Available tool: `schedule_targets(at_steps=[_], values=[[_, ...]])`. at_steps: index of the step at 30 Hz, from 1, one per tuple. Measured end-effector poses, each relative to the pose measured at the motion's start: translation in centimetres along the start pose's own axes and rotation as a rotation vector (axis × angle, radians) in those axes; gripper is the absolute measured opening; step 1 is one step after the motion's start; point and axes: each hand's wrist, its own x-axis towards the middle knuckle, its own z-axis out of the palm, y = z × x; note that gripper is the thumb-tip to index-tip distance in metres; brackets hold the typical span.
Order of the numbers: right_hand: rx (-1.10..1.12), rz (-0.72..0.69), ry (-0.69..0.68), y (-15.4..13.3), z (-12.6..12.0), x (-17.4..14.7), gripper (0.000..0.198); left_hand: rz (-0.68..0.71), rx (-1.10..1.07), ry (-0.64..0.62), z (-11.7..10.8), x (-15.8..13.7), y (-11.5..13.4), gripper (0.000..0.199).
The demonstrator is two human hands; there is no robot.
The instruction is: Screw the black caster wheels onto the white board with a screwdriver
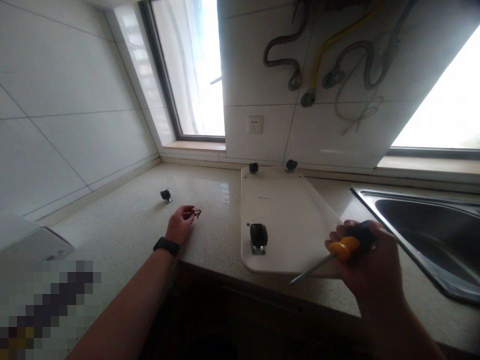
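My right hand (375, 265) is wrapped around the orange and black handle of a screwdriver (347, 245). Its metal shaft points down and left past the front edge of a pale board (296, 215). Three black casters with metal plates stand on that board: a front-left caster (258, 237), a back-left caster (254, 167) and a back-right caster (291, 165). On the counter to the left, my left hand (182, 222) pinches at a few small screws (198, 213) by its fingertips. A loose caster (165, 195) lies beyond that hand.
A steel sink (378, 207) is set into the speckled counter (213, 230) on the right. At the far left stands a white box (33, 242). Hoses and pipes (318, 65) hang on the tiled wall above a socket (255, 124).
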Motion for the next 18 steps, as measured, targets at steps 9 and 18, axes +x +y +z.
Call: schedule_targets(at_steps=[9,18], values=[[-0.006,-0.08,-0.014,-0.3,0.9,-0.6,0.024,0.125,-0.23,-0.201,2.0,-3.1,9.5,0.051],[-0.063,-0.249,0.046,-1.3,2.4,-3.6,0.023,0.356,-0.487,-0.539,2.2,-9.9,18.9,0.066]])
